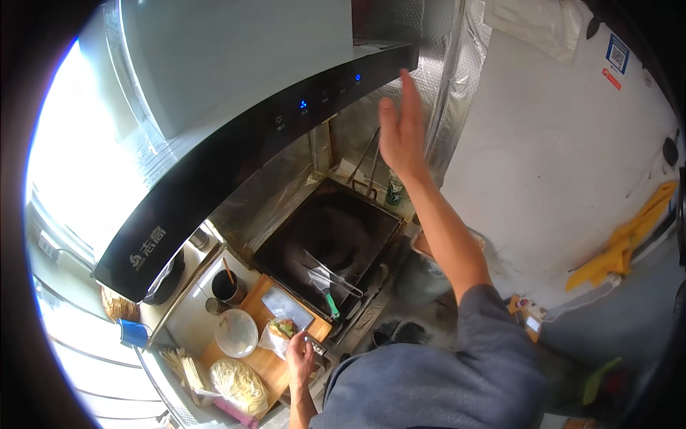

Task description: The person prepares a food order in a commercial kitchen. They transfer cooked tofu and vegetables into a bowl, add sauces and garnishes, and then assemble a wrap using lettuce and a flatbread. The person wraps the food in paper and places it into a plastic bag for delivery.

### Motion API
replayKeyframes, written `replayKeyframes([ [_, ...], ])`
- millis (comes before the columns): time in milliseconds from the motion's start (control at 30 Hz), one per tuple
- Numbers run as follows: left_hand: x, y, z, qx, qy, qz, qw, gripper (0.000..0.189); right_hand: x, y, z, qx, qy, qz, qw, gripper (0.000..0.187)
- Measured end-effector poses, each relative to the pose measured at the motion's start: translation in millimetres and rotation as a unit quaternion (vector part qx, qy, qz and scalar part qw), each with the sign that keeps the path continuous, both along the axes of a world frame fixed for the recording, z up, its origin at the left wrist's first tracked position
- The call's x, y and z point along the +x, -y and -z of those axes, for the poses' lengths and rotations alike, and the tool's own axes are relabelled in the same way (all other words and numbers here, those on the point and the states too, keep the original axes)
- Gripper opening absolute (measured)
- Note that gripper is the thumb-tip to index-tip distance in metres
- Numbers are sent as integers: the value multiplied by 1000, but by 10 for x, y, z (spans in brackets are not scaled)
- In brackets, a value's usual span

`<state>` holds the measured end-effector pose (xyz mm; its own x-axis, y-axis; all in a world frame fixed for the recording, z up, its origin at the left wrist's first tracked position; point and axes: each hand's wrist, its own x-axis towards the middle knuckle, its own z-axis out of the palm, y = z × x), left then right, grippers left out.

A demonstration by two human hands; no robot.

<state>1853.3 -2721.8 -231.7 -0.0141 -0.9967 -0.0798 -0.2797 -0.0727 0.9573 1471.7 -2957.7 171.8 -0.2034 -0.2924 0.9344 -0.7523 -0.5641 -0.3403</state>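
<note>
My right hand [402, 128] is raised beside the right end of a dark range hood [230, 155], fingers extended and nothing in them. Low at the left, my left hand [300, 358] has curled fingers beside a filled flatbread in white paper [280, 331]; whether it grips the paper cannot be told. The bread is over a wooden cutting board [308, 317], near a flat metal blade [278, 305]. On the black griddle [327, 225] lie metal tongs [335, 276] and a scraper with a green handle [332, 304].
Left of the board are a round translucent container [236, 332], a dark cup with a stick in it [228, 284] and a plastic bag of pale noodle-like strands [239, 383]. A green bottle [394, 192] stands behind the griddle. A yellow cloth [621, 246] hangs at right.
</note>
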Motion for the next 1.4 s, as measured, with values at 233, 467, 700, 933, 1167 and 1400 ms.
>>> replayKeyframes([
  [233, -130, 17, -192, -16, 24, -20, 999, 33, 129, 214, 118, 57, -93, -7, 994, 64],
  [467, -612, 211, -231, -31, 54, 18, 998, 30, -96, 116, 19, 31, -43, -106, 993, 66],
  [700, -1677, 493, -511, -67, 7, 94, 993, 31, -199, -394, 642, 131, -3, -206, 970, 55],
  [933, -2631, 607, -674, -49, -41, 350, 935, 40, -1394, -2518, 3511, 536, 178, -51, 824, 66],
  [1167, -3032, 510, -736, -3, 108, 515, 850, 28, -1339, -5537, 5609, 871, 312, 187, 330, 77],
  [1400, -4049, 47, -593, 39, 133, 630, 764, 29, -1370, -5488, 5962, 741, 551, 182, 336, 89],
])
